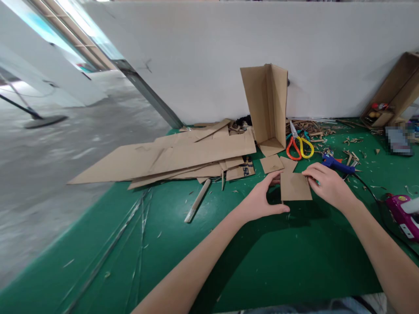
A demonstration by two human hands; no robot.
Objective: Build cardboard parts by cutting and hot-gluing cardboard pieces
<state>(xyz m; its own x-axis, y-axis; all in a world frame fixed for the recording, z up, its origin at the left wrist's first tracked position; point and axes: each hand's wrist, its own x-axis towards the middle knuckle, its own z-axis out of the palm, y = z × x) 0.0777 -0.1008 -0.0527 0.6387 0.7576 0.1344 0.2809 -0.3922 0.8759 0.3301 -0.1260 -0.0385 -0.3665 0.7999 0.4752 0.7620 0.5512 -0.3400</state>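
Observation:
A small square piece of cardboard (296, 186) is held up just above the green table, in front of me. My left hand (260, 198) curves round its left side, fingers at the upper left corner and thumb by the lower left one. At the upper right corner, my right hand (322, 183) pinches the edge between thumb and fingers. Behind it lie two more small cardboard squares (271, 164). A folded cardboard form (270, 104) stands upright beyond them. Scissors (298, 146) with one orange and one yellow handle lie beside that form.
Cardboard sheets (196, 152) are stacked on the left and overhang the table edge. A blue glue gun (338, 165) with a black cord lies at right, near a purple device (402, 213). Cardboard scraps (317, 130) line the white partition (203, 61). A pale strip (198, 200) lies left.

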